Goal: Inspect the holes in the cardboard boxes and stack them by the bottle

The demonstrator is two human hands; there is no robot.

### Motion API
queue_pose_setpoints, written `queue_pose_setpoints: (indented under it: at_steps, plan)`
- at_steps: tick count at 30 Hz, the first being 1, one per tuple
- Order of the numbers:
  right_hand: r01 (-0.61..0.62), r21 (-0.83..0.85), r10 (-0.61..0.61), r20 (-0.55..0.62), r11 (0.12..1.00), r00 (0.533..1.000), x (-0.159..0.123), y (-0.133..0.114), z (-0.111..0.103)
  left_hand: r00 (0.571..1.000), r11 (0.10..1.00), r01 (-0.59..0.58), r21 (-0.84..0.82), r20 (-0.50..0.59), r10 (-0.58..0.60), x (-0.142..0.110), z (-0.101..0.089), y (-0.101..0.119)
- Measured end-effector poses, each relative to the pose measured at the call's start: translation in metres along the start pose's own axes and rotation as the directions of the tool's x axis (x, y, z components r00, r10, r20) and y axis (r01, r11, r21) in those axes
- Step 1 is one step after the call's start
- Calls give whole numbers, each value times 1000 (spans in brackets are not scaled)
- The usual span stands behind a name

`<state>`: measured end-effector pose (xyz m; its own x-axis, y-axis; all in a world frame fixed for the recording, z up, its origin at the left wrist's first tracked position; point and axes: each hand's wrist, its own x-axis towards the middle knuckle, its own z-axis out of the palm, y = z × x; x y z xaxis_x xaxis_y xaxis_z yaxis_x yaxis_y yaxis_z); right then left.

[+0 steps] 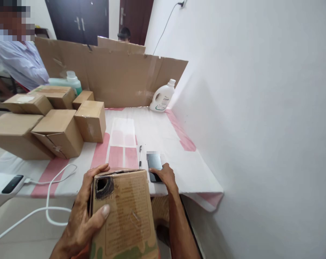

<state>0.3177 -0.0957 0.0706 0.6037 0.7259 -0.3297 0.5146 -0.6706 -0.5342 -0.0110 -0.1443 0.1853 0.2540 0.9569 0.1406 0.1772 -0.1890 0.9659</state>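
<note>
While my left hand (84,212) clasps the stiff, likely light carton (123,216) by its side at the desk (163,133) edge, my right hand (165,176) rests open-fingered on the phone (154,163).

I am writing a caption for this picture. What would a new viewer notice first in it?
First, the printed carton at the bottom centre, gripped by the left hand, with a dark hole near its top corner. Next, the right hand resting on a phone at the table's near edge, a pen beside it. Then the stacked boxes on the left and the white bottle by the wall.
</note>
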Motion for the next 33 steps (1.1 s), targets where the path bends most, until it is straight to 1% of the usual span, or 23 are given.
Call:
queue_pose_setpoints:
  at_steps: [3, 5, 6, 7, 8, 9, 10, 11, 12, 13, 14, 16, 18, 20, 22, 24, 27, 28, 31, 33]
  plan:
    - [51, 206, -70, 88, 977, 994, -8, 2, 5, 1000, 1000, 2, -22, -20, -3, -2, 2, 2]
    - [97, 341, -142, 110, 935, 984, -25, 3, 4, 1000, 1000, -6, -26, -22, 6, -4, 3, 0]
    - [98, 437, -161, 108, 894, 981, -36, 3, 1, 1000, 1000, -10, -27, -21, 9, -4, 3, -1]
    - [83, 554, -168, 104, 828, 980, -49, 2, -5, 1000, 1000, -17, -25, -15, 17, -4, 3, -3]
    - [60, 681, -169, 95, 730, 981, -63, -1, -14, 1000, 999, -29, -22, -7, 29, -3, 3, -4]
    - [25, 799, -164, 92, 601, 982, -79, -5, -26, 999, 999, -47, -19, 3, 47, -3, 3, -6]
    - [9, 880, -172, 82, 475, 982, -94, -11, -38, 998, 998, -69, -16, 12, 69, -2, 3, -7]
    - [14, 926, -192, 64, 377, 979, -109, -19, -52, 996, 996, -88, -13, 19, 89, -1, 3, -8]
    - [11, 945, -226, 66, 325, 972, -125, -27, -65, 994, 994, -104, -10, 25, 105, -1, 3, -9]
    - [-6, 954, -269, 90, 299, 959, -140, -36, -75, 993, 994, -113, -7, 30, 113, 0, 3, -9]
    - [-37, 957, -324, 134, 288, 936, -154, -45, -83, 993, 993, -115, -5, 35, 116, 0, 4, -9]
    - [-126, 942, -435, 258, 310, 862, -181, -60, -88, 992, 993, -121, -13, 41, 122, -1, 4, -8]
    - [-218, 912, -523, 382, 348, 762, -203, -68, -82, 991, 991, -130, -34, 41, 131, -2, 3, -7]
    - [-299, 871, -567, 483, 390, 667, -219, -71, -71, 989, 989, -139, -49, 35, 141, -3, 3, -7]
    - [-363, 835, -577, 549, 413, 605, -230, -70, -61, 988, 988, -154, -34, 25, 155, -3, 2, -8]
    - [-418, 804, -570, 595, 424, 566, -236, -68, -56, 986, 986, -165, -4, 13, 165, -4, 1, -11]
    - [-486, 764, -570, 642, 424, 513, -239, -67, -55, 989, 989, -144, 12, 22, 144, -4, 1, -14]
    - [-499, 759, -568, 647, 418, 509, -239, -67, -55, 991, 991, -133, 8, 26, 133, -4, 1, -15]
    - [-504, 765, -552, 641, 400, 534, -237, -66, -54, 994, 995, -103, -2, 24, 103, -3, 0, -14]
    - [-515, 757, -550, 650, 403, 525, -236, -63, -52, 996, 997, -81, -10, 23, 81, -2, 0, -13]
